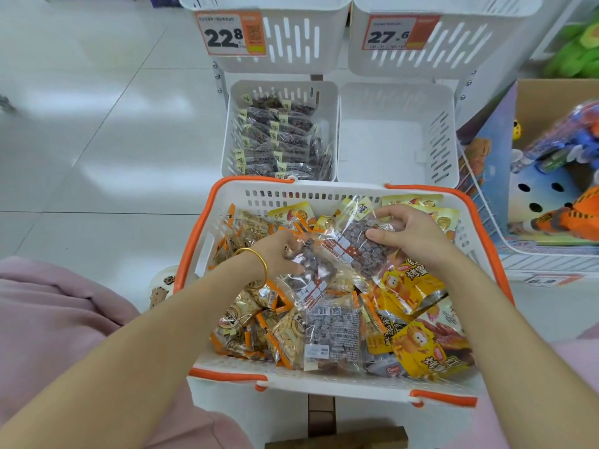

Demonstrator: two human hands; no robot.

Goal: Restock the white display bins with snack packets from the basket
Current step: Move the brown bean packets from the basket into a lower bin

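Your left hand [278, 251] curled round a clear plastic packet of dark brown pieces [312, 275], your right hand [411, 234] pinching a second such packet [364, 251], both over the orange-rimmed white basket [324, 191] at six o'clock.

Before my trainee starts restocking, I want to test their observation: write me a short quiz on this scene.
1. True or false: the lower left bin holds dark snack packets.
2. The right hand grips: A) a yellow packet, B) a clear packet of dark snacks, C) the basket handle.
3. Which lower bin has no packets in it?
Key: 1 true; 2 B; 3 the lower right bin.
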